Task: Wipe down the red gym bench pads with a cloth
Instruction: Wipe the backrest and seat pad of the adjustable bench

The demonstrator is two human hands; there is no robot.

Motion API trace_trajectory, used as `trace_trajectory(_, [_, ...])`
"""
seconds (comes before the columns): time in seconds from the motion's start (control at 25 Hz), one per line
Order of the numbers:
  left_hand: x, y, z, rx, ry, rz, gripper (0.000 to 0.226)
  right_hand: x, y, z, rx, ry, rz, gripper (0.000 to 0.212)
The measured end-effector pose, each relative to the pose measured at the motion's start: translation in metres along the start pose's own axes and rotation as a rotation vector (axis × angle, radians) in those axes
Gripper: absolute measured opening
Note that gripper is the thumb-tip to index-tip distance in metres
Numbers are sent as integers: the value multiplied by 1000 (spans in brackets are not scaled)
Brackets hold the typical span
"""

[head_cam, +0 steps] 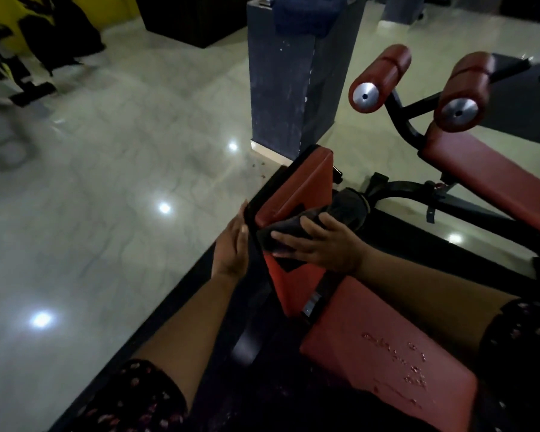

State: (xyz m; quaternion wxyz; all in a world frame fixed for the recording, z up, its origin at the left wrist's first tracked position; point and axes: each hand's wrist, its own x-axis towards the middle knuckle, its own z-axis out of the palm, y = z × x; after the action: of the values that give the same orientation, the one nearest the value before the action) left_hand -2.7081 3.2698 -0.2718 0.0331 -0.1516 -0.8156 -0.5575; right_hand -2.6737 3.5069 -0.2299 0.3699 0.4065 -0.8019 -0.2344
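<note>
Red upright pad [296,185]: being wiped, steadied by flat left hand [231,244].
Cloth [281,230]: pressed under spread right hand [325,247].
Seat pad [387,353], five o'clock: seemingly unwiped.

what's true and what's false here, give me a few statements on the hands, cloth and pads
1. The right hand presses the cloth on the tilted pad. True.
2. The left hand holds the cloth. False: it lies flat against the pad's side and holds nothing.
3. The cloth is white. False: it is dark.
4. Two rollers with metal end caps stand beyond the pad. True.
5. The seat pad nearest the camera has scuffed marks on its top. True.
</note>
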Motion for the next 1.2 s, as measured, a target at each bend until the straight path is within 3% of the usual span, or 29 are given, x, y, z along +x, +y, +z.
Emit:
trace_trajectory(0.08, [-16, 1, 17, 71, -10, -39, 73, -2, 8, -1, 127, -97, 178, 53])
trace_trajectory(0.2, [-14, 9, 44, 178, -79, -263, 106, 15, 40, 0, 315, -210, 543, 63])
trace_trajectory(0.24, [-12, 11, 51, 159, -65, -305, 111, 27, 50, 1, 368, -219, 567, 65])
trace_trajectory(0.4, [-16, 15, 66, 97, 117, -297, 111, 54, 53, 10, 382, -275, 73, 61])
trace_trajectory(0.44, [-16, 17, 68, 99, 135, -294, 111, 54, 64, 13, 375, -309, 37, 60])
trace_trajectory(0.6, [-6, 32, 69, 125, 284, -202, 97, 51, 104, 25, 343, -470, 379, 67])
trace_trajectory(0.76, [11, 37, 67, 336, 412, -129, 83, 68, 86, 22, 383, -433, 144, 63])
trace_trajectory(0.84, [13, 36, 62, 610, 450, 88, 69, 57, 102, 30, 375, -469, 209, 61])
trace_trajectory(0.92, [27, 44, 62, 781, 361, 357, 47, 33, 128, 48, 315, -496, 341, 60])
trace_trajectory(0.96, [37, 56, 64, 817, 289, 409, 41, 21, 140, 56, 280, -531, 407, 60])
trace_trajectory(1.08, [64, 89, 73, 915, -4, 153, 50, 14, 154, 72, 262, -605, 612, 59])
trace_trajectory(1.2, [81, 94, 80, 1032, -177, -11, 66, 4, 144, 76, 277, -578, 510, 68])
